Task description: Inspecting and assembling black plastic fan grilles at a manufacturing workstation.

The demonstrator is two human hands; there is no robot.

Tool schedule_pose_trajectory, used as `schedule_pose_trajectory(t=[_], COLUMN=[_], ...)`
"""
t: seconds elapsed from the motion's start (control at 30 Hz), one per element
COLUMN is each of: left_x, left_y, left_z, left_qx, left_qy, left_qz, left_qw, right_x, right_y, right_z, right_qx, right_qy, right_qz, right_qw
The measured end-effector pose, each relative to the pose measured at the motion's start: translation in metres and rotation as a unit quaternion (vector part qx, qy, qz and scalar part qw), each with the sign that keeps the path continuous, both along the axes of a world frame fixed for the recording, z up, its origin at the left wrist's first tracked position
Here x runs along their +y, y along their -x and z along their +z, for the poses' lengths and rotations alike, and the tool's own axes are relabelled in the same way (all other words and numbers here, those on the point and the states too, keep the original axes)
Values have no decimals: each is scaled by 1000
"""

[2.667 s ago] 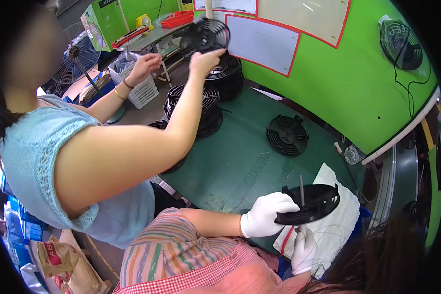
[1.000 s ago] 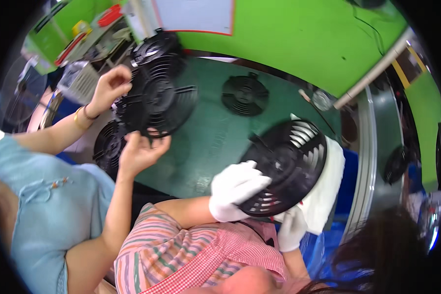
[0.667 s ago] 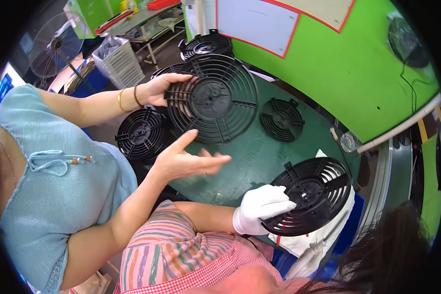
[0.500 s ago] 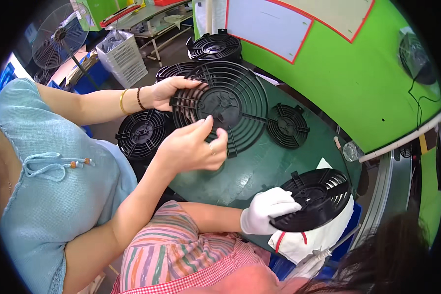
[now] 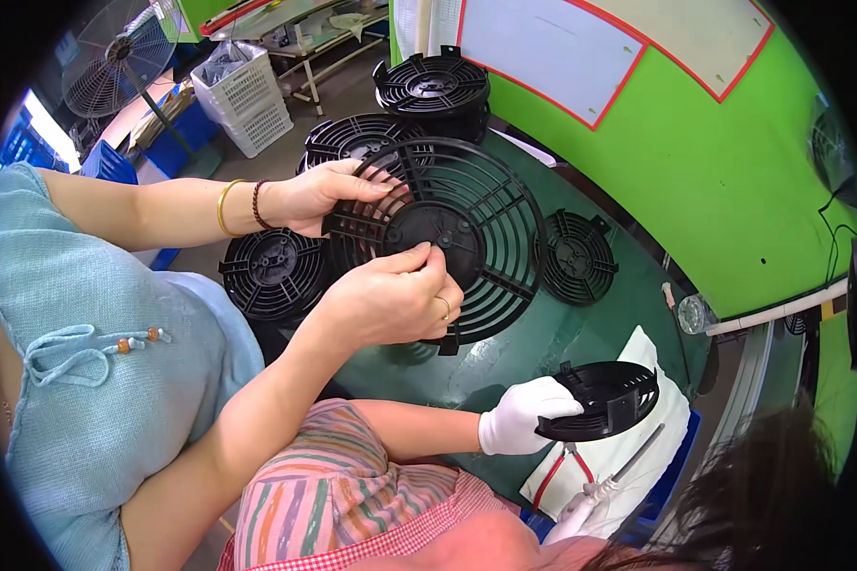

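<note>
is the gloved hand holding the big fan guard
No, the gloved hand holds a smaller black fan part; the left hand and right hand hold the big fan guard.

Two rectangular signs are hanging on the green partition behind the bench. The nearer white sign (image 5: 554, 54) is showing a pale, nearly blank face inside a thin red border, tilted by the lens. A second cream sign (image 5: 709, 36), also red-bordered, is sitting just beside it to the right, partly cut off by the picture's upper edge. No packages, product labels or screens are showing anywhere in view.
</note>
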State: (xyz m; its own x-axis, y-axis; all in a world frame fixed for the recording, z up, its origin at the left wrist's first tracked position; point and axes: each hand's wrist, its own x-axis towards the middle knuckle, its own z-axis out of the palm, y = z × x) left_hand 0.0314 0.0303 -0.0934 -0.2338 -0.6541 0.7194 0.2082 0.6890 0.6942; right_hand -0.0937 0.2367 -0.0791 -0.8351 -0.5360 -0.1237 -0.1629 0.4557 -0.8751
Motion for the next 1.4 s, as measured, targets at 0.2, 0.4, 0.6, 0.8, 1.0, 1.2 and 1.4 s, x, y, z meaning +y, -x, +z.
schedule_pose_trajectory(t=[0.2, 0.4, 0.6, 0.8, 1.0, 1.2, 1.4], left_x=[3, -17, 15, 20, 38, 47, 43], left_y=[10, -10, -12, -9, -1, -23, -7], left_z=[-15, 20, 32, 71, 86, 81, 83], left_qx=[-6, -86, -2, 56, 40, -200, -146], left_qy=[-28, 74, -259, -451, -439, -195, 50], left_qz=[-54, -33, -116, -227, -178, -133, -129], left_qw=[998, 993, 959, 861, 880, 951, 980], right_x=[8, 27, 13, 24, 38, 17, 16], right_y=[-4, 0, -11, -10, -8, -17, -12], right_z=[-9, -12, 62, 80, 72, 88, 76], right_qx=[-46, 140, 115, 213, 218, 253, 79], right_qy=[25, 17, -34, -24, -61, -36, -31], right_qz=[-8, 107, 107, 115, 107, 132, 127], right_qw=[999, 984, 987, 970, 968, 958, 988])
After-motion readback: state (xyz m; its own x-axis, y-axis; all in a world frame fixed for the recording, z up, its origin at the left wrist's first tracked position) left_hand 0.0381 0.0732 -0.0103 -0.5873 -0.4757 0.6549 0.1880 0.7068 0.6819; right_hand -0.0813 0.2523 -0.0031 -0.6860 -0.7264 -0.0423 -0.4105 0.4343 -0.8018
